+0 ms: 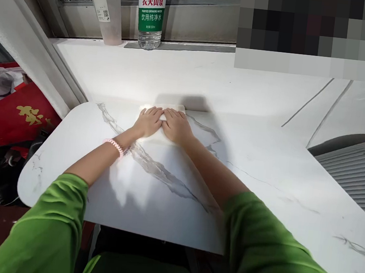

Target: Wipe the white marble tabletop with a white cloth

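A thin white cloth or paper sheet (160, 137) lies flat on the white marbled table (80, 143), close to the wall. Both hands press down on it, side by side, thumbs nearly touching. My left hand (149, 123) rests on its left half, fingers laid out flat, with a pink coil band (114, 146) round the wrist. Over the right half lies my right hand (176, 125), its fingers also flat and pointing toward the wall. The hands cover much of the sheet, so I cannot tell whether it is folded.
On the window ledge stand a water bottle (151, 20) and a tall translucent container (106, 11) with a label. Left of the table is a red bag (18, 113), with dark bags (2, 174) below it. A grey ribbed surface (354, 176) borders the table at right.
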A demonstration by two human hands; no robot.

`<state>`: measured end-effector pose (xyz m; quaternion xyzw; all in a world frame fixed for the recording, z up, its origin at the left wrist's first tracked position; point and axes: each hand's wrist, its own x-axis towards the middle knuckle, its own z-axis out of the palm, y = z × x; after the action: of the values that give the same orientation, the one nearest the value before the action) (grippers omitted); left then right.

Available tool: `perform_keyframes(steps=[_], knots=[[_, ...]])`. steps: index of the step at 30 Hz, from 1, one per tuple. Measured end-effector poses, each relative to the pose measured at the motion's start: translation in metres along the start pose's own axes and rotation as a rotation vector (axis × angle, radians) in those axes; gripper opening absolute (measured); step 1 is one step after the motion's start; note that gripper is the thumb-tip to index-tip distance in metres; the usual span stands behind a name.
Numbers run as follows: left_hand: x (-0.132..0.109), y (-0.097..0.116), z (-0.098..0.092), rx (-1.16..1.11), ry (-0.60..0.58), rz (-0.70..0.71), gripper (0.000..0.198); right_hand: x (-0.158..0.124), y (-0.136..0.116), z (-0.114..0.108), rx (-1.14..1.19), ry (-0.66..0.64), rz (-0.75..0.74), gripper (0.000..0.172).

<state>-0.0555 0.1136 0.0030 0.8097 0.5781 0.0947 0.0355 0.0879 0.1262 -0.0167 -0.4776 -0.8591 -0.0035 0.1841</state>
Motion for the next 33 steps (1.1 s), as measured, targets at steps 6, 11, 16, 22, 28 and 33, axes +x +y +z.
perform_keyframes(steps=[6,11,16,22,28,33], knots=[[0.036,-0.017,0.004,-0.021,0.046,0.039,0.047,0.028,0.012,0.008,0.02,0.045,0.08,0.045],[0.028,-0.012,0.005,-0.004,0.007,-0.01,0.051,0.02,0.012,0.008,0.016,0.057,0.058,0.05],[-0.011,0.004,0.002,0.03,-0.024,-0.035,0.053,-0.011,-0.003,0.002,-0.036,0.041,0.003,0.054],[-0.116,0.032,-0.005,0.066,0.006,0.041,0.053,-0.1,-0.058,-0.011,-0.087,0.064,-0.062,0.055],[-0.221,0.059,-0.015,0.039,0.029,0.093,0.054,-0.184,-0.122,-0.031,-0.062,0.113,-0.135,0.057],[-0.239,0.057,-0.021,0.002,-0.016,0.063,0.056,-0.189,-0.136,-0.034,-0.048,0.075,-0.163,0.059]])
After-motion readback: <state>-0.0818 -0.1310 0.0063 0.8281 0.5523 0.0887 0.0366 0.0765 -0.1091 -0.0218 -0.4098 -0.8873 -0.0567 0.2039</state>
